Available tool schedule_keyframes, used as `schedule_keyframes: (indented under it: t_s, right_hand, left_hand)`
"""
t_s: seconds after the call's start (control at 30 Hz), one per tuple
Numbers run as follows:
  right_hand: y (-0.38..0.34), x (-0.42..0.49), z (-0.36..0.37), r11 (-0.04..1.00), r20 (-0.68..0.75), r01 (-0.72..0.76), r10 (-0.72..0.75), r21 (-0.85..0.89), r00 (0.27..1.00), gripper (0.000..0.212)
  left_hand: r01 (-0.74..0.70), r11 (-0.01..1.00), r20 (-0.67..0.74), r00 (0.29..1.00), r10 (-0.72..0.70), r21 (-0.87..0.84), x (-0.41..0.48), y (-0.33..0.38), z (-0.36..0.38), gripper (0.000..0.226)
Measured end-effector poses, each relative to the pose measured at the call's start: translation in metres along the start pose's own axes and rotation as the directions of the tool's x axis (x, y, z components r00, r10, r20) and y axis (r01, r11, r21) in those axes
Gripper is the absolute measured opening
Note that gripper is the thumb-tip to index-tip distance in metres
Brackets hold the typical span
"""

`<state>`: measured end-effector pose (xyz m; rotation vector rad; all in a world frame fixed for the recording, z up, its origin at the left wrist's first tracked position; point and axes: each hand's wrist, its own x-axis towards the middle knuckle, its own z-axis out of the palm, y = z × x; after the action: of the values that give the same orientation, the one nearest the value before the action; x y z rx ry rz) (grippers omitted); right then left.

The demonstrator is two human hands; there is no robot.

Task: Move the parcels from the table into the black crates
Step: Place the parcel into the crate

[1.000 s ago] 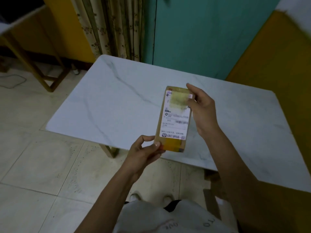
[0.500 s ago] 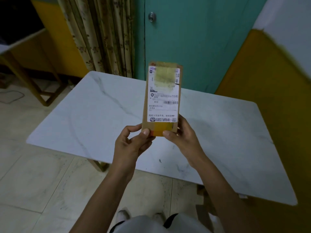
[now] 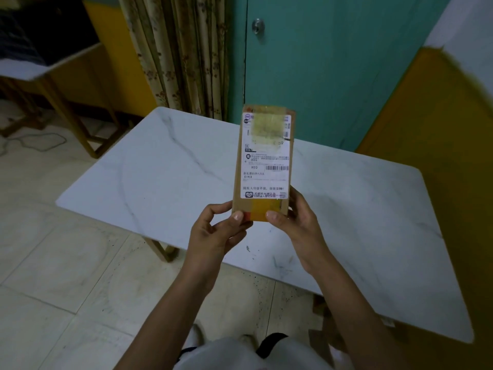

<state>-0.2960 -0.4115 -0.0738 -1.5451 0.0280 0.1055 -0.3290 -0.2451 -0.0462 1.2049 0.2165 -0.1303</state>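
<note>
Both hands, left hand (image 3: 213, 236) and right hand (image 3: 298, 222), pinch the upright parcel (image 3: 264, 158), label reading "H10".

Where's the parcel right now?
In the head view the parcel is mid-frame, held upright above the white table, its lower end pinched between the left hand and the right hand.

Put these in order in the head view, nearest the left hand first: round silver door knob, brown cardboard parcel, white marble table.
1. The brown cardboard parcel: gripped by the left hand, bottom corner.
2. The white marble table: just below and ahead.
3. The round silver door knob: far back, on the teal door.
</note>
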Motion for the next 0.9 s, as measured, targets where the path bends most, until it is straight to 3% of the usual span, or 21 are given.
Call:
schedule_keyframes:
  t_s: [0.2,0.43,0.67,0.9]
  right_hand:
    - [0.005,-0.004,0.014,1.000,0.068,-0.009,0.009,0.005,0.998,0.091]
    - [0.015,-0.003,0.082,0.999,0.267,-0.033,0.039,-0.028,0.963,0.084]
    - [0.020,-0.019,0.195,0.993,0.402,-0.026,0.071,-0.117,0.913,0.076]
    - [0.032,-0.056,0.356,0.985,0.556,-0.029,0.120,-0.170,0.823,0.064]
  left_hand:
    - [-0.008,1.000,-0.060,0.998,0.009,0.013,-0.014,-0.005,-0.016,0.035]
    - [-0.041,0.999,-0.269,0.962,0.033,-0.025,-0.044,0.001,-0.078,0.032]
    - [-0.051,0.997,-0.417,0.909,0.022,-0.058,-0.084,0.017,-0.176,0.034]
    - [-0.025,1.000,-0.557,0.830,0.029,0.015,-0.157,0.038,-0.333,0.026]
